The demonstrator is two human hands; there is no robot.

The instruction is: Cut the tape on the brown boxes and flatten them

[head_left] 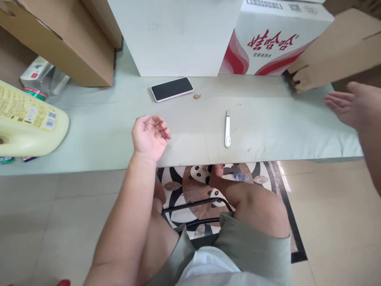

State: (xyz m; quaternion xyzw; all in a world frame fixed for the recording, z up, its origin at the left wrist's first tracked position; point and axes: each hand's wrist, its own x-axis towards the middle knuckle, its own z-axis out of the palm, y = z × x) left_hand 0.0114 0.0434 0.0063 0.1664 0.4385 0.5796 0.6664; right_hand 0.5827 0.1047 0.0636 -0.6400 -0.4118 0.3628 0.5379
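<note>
Right of the knife (pixel 228 130), the right hand (pixel 357 105) hangs near the brown box (pixel 336 47), fingers straight together; a full-palm grip should suit. The left hand (pixel 149 137), left of the knife, has loosely curled, empty fingers.

Utility knife (pixel 227 133): white. Phone (pixel 172 89): black-screened. Carton (pixel 268 43): white, red waves. Jug (pixel 35 137): pale yellow. Tablecloth (pixel 92 135): pale green. My shorts (pixel 256 246): grey-green.

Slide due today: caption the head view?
Half-curled left hand near a rectangular black-screened phone, slim white utility knife between the hands, open right hand near a brown cardboard box.
</note>
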